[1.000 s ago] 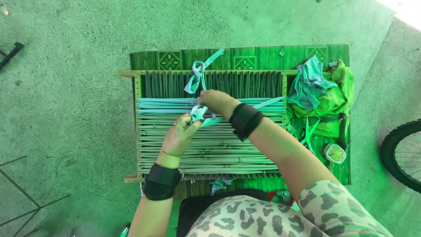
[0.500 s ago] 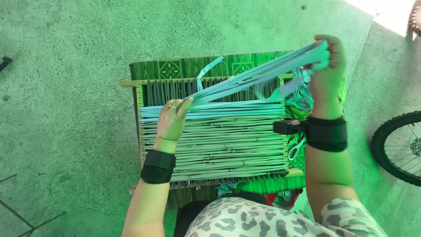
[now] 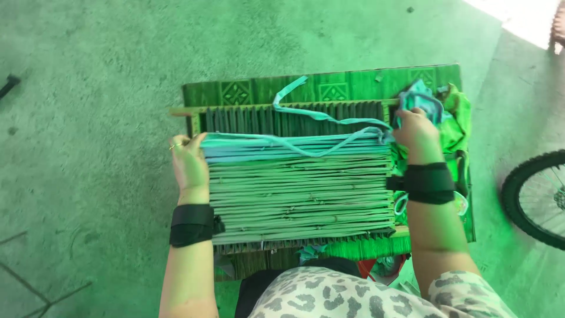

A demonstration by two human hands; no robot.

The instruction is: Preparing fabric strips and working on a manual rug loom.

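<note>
1. The flat woven panel of pale green strips (image 3: 300, 194) shows close horizontal stripes, turning light blue in its top rows.
2. The loose fabric strip (image 3: 306, 112) is pale teal.
3. The dark green mat (image 3: 265, 89) carries square diamond motifs along its far border.
4. The heap of cloth scraps (image 3: 456, 118) mixes bright green and teal.
5. Both wrist bands (image 3: 191, 225) are plain black.
6. The garment (image 3: 353, 297) has a leopard-spot print.
7. The concrete floor (image 3: 88, 70) looks mottled grey-green.

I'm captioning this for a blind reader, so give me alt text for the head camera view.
Seen from above, a person's left hand and right hand hold a light fabric strip across a weaving frame on a green mat. Fabric scraps lie right, beside a bicycle wheel.
</note>
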